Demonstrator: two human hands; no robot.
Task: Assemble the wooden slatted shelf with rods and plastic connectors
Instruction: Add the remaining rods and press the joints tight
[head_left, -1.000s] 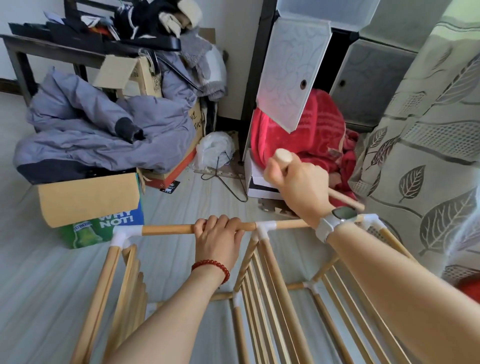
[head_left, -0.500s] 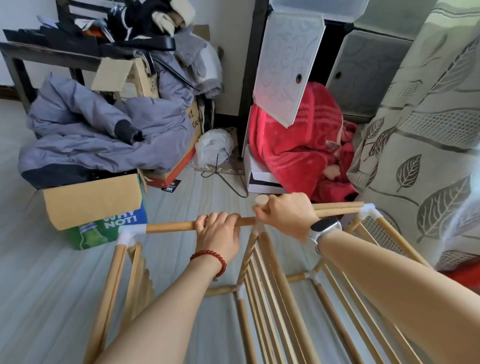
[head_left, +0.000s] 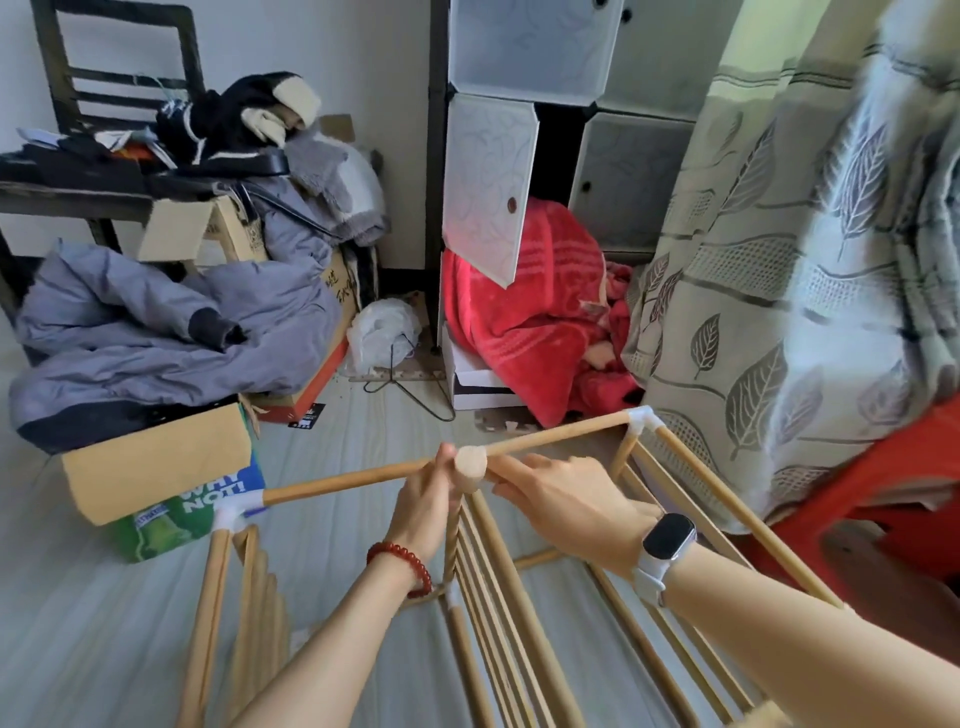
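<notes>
The wooden slatted shelf (head_left: 498, 613) stands on the floor below me, with its slats running down towards me. Its top rail (head_left: 343, 480) runs between white plastic connectors at the left corner (head_left: 232, 513) and the right corner (head_left: 642, 419). At the rail's middle joint a short wooden rod (head_left: 470, 466) points its round end up at me. My left hand (head_left: 422, 501) grips the rail just left of that joint. My right hand (head_left: 563, 501) pinches the short rod from the right. The middle connector is hidden by my fingers.
A cardboard box (head_left: 156, 462) and a green carton (head_left: 171, 519) sit left of the shelf under a grey jacket (head_left: 156, 332). A red blanket (head_left: 530, 322) spills from the cube cabinet (head_left: 493, 182) behind. A leaf-patterned curtain (head_left: 769, 291) and a red stool (head_left: 883, 499) crowd the right side.
My right hand brought the short rod down from the air to the rail's middle joint and turned it end-up. My left hand stayed on the rail. My view tilted upwards.
</notes>
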